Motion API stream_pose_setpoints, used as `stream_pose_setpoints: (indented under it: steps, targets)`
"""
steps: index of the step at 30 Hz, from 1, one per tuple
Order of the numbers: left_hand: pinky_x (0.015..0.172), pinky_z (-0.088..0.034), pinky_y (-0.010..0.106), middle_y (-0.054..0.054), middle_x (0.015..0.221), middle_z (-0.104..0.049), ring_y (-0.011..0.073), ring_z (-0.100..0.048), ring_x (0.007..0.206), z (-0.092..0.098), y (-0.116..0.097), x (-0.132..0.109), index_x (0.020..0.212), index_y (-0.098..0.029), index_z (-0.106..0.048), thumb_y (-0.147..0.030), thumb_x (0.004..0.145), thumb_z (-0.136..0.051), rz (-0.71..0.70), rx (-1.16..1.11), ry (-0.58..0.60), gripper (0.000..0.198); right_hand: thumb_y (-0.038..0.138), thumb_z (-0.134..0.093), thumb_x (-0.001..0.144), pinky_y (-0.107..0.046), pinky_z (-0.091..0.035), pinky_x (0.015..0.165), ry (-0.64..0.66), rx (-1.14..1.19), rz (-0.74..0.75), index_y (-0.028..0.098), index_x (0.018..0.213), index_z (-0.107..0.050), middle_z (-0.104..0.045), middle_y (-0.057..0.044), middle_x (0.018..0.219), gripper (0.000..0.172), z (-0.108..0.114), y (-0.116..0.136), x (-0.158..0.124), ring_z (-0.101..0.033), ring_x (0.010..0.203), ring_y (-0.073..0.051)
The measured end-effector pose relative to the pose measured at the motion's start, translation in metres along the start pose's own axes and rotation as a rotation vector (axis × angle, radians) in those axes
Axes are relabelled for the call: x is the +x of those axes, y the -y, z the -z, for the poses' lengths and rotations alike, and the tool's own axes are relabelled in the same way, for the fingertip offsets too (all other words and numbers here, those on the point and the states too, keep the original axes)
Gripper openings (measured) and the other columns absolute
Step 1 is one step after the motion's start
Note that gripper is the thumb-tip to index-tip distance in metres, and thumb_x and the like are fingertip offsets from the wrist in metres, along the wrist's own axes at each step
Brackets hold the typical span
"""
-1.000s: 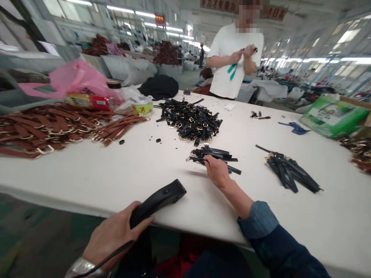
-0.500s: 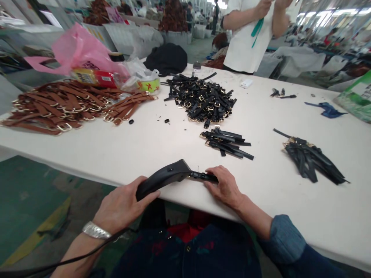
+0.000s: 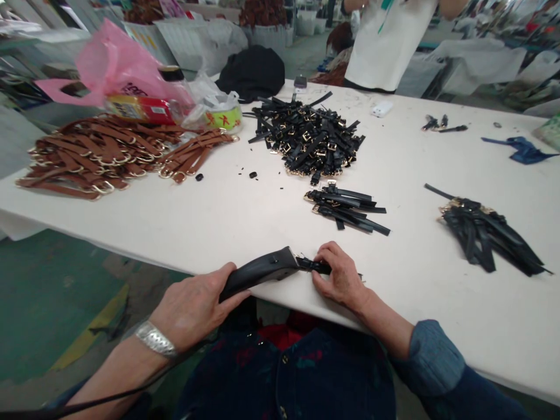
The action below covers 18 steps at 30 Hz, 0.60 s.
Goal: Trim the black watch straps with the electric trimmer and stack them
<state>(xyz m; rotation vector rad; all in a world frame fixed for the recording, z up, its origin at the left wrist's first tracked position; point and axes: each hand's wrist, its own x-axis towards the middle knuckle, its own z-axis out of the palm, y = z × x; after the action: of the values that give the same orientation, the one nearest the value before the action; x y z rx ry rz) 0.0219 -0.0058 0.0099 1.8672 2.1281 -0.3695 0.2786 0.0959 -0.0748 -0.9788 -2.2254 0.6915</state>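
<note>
Black strap [image 3: 310, 264] near front edge of white table [image 3: 175, 227], pinched in right hand [image 3: 339, 277], its end right at the tip of black handheld tool [image 3: 262, 271] gripped by left hand [image 3: 192, 306]. Pale bin [image 3: 265, 35] at back heaped with brown pieces [image 3: 262, 11]; pink bag [image 3: 118, 61], contents unclear. Strap is narrow, slightly shiny, thin strands sticking up near tool.

Tool [image 3: 262, 270] left of strap [image 3: 310, 264], heap [image 3: 312, 139] behind on table [image 3: 219, 210].
</note>
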Motion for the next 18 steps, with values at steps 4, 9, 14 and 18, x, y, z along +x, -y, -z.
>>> stream_pose_setpoints:
  steps: [4,9,14,18]
  targets:
    - [0.058,-0.041,0.033,0.006,0.073,-0.067,0.0284,-0.067,0.072,0.005,-0.004,0.0,0.101,-0.024,-0.05,-0.058,0.084,-0.032,-0.022,0.049,-0.005,0.043,0.011,-0.056,0.065,-0.031,-0.046,0.078,-0.004,0.065,0.004,0.019,0.082,-0.054,-0.052,-0.007,0.094,0.019,0.001,-0.002,-0.002,-0.053,0.085,-0.018]
    - [0.056,-0.04,0.033,0.005,0.073,-0.067,0.028,-0.067,0.072,0.012,-0.015,-0.002,0.098,-0.023,-0.048,-0.055,0.086,-0.029,-0.041,0.111,-0.013,0.038,0.01,-0.056,0.063,-0.033,-0.047,0.083,-0.003,0.077,-0.001,0.018,0.082,-0.056,-0.051,-0.009,0.101,0.021,-0.001,-0.006,-0.001,-0.053,0.093,-0.02]
    - [0.056,-0.041,0.033,0.006,0.076,-0.068,0.0283,-0.067,0.072,0.015,-0.028,0.005,0.097,-0.023,-0.048,-0.053,0.087,-0.03,-0.092,0.132,0.0,0.036,0.012,-0.057,0.064,-0.035,-0.045,0.087,-0.001,0.016,0.005,0.018,0.084,-0.056,-0.051,-0.011,0.107,0.021,0.001,-0.004,-0.002,-0.051,0.1,-0.023]
    - [0.056,-0.041,0.033,0.006,0.073,-0.068,0.0282,-0.067,0.07,0.017,-0.027,0.01,0.097,-0.023,-0.048,-0.052,0.086,-0.033,-0.098,0.139,0.03,0.035,0.015,-0.059,0.066,-0.036,-0.045,0.083,0.01,-0.073,-0.046,0.018,0.082,-0.059,-0.054,-0.009,0.097,0.017,0.012,-0.001,-0.009,-0.051,0.093,-0.023]
